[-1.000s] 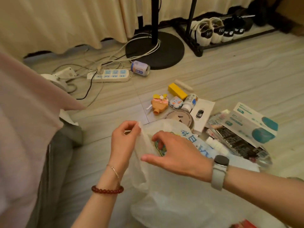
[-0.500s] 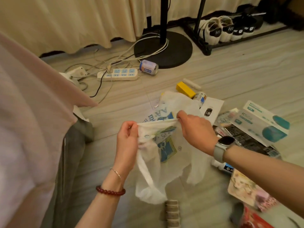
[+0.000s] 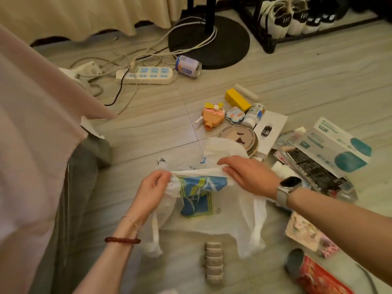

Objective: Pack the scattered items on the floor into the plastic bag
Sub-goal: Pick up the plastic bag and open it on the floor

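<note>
Worn on the head, looking forward and steeply down at the floor (image 3: pixel 297 77), close over both forearms. Wide-angle, with curtain hem (image 3: pixel 84 22), lamp base (image 3: pixel 222 45) and shoe rack (image 3: pixel 275 39) bending along the top edge. Only one view, so nothing shared with another.

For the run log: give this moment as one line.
phase: opening bag | left hand: pinches plastic bag rim | right hand: grips rim | items: on floor, unpacked
</note>
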A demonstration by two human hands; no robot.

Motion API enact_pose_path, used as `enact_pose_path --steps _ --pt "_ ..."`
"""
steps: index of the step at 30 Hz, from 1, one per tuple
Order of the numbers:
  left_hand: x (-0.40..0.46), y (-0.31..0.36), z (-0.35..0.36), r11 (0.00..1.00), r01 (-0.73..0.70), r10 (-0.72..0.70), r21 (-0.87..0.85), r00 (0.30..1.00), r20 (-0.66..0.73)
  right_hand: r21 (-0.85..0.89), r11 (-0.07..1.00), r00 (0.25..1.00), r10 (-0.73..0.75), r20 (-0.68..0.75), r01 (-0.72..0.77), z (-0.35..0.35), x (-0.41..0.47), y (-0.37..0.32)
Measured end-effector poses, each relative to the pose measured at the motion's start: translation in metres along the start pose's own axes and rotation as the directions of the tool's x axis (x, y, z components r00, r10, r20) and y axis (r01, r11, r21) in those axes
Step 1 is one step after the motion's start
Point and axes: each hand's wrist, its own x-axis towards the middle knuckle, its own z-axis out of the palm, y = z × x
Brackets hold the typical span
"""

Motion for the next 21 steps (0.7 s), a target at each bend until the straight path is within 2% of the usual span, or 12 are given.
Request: enact_pose_path --steps 3,5,6,8,9,11,13,15,16,18,19,21 --pt "0.002 0.001 0.003 0.922 0.13 -0.121 -0.365 0.992 0.047 -0.225 0.966 0.991 -0.115 0.068 0.127 0.013 -0.008 -0.005" --pt "0.001 0.002 0.008 0.89 0.14 -0.145 -0.435 0.989 0.021 -0.264 0.955 0.991 -0.125 0.046 0.132 0.018 -0.008 -0.001" --pt "0.0 0.001 0.01 0.904 0.125 -0.138 -0.408 0.99 -0.002 -0.285 0.952 0.993 -0.114 0.023 0.116 0.021 -0.006 0.003" --pt "0.001 -0.002 0.01 0.984 0.043 -0.052 -0.171 0.997 -0.049 -0.266 0.963 0.999 -0.041 -0.015 0.036 0.022 -0.001 0.01" --pt "0.003 -0.005 0.008 1.0 -0.01 0.01 0.005 0.999 -0.046 -0.166 0.986 0.999 0.001 -0.043 -0.008 0.024 0.001 0.014" --pt "0.006 -0.011 0.006 0.954 -0.073 0.076 0.291 0.997 -0.001 0.141 0.985 0.989 0.111 -0.094 -0.097 0.029 0.01 0.018" --pt "0.009 -0.011 0.009 0.905 -0.082 0.075 0.418 0.997 0.033 0.451 0.879 0.964 0.236 -0.124 -0.157 0.029 0.018 0.017" --pt "0.014 -0.012 0.012 0.87 -0.045 0.019 0.491 0.998 0.057 0.585 0.791 0.942 0.309 -0.129 -0.179 0.026 0.021 0.016" --pt "0.018 -0.014 0.011 0.865 -0.002 -0.03 0.502 0.998 0.055 0.527 0.832 0.953 0.277 -0.121 -0.175 0.026 0.021 0.019" --pt "0.025 -0.019 0.009 0.872 0.104 -0.115 0.479 0.993 -0.005 0.208 0.969 0.99 0.143 -0.019 -0.136 0.026 0.015 0.026" --pt "0.026 -0.022 0.008 0.873 0.139 -0.13 0.468 0.99 -0.05 0.058 0.992 0.993 0.107 0.045 -0.109 0.027 0.012 0.029" --pt "0.023 -0.023 0.009 0.852 0.132 -0.047 0.506 0.983 -0.176 -0.052 0.996 0.992 0.078 0.104 -0.073 0.027 0.008 0.029"
